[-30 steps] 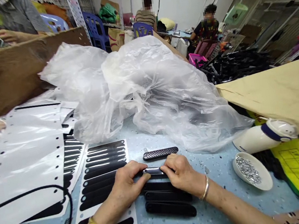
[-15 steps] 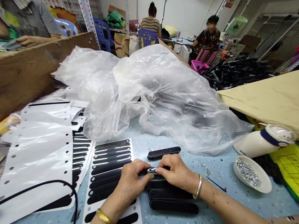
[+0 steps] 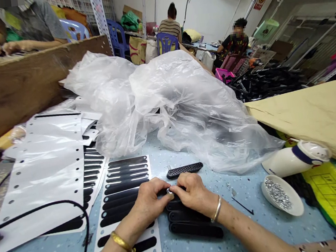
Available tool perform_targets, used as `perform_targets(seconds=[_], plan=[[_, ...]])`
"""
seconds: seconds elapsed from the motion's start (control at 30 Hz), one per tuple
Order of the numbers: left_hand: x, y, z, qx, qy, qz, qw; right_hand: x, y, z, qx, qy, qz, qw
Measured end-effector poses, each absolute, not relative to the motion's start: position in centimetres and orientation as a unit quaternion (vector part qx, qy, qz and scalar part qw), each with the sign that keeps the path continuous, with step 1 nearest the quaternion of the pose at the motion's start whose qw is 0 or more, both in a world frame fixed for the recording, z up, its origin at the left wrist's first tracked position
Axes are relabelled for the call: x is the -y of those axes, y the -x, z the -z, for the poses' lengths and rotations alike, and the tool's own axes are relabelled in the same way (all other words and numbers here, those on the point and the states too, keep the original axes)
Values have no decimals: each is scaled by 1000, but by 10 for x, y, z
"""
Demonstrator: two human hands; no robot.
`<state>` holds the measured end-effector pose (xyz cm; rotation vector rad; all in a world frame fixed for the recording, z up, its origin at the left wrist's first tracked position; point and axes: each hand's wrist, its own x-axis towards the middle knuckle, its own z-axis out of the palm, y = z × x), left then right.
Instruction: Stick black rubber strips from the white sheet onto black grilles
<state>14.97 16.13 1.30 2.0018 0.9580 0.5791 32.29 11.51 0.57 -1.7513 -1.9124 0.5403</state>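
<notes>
Thumb and fingers of my left hand are closed at one side of a small shiny silver metal piece, whose exact kind is too small to tell. From the other side my right hand pinches the same piece, its thumb pressed against it. Directly beneath both hands lie several black rounded-end strips, partly covered by my right hand. Just beyond my fingers rests a black strip with a mesh-patterned face. Beside my left forearm is a white sheet bearing black rounded stickers.
A white bowl of small silver pieces and a white bottle stand right. Clear plastic sheeting heaps behind. Left are white sheets, a black cable and a wooden board. Co-workers sit beyond.
The silver piece has turned between my fingers and shows less of its length. My right hand has shifted slightly left. A co-worker's hands at upper left have come together.
</notes>
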Motion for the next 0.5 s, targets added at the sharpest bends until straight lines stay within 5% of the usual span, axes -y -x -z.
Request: perform_targets(seconds=[0.5], plan=[[-170, -143, -22, -362, -800, -222, 425, -61, -416, -32, 509, 711, -256, 412]])
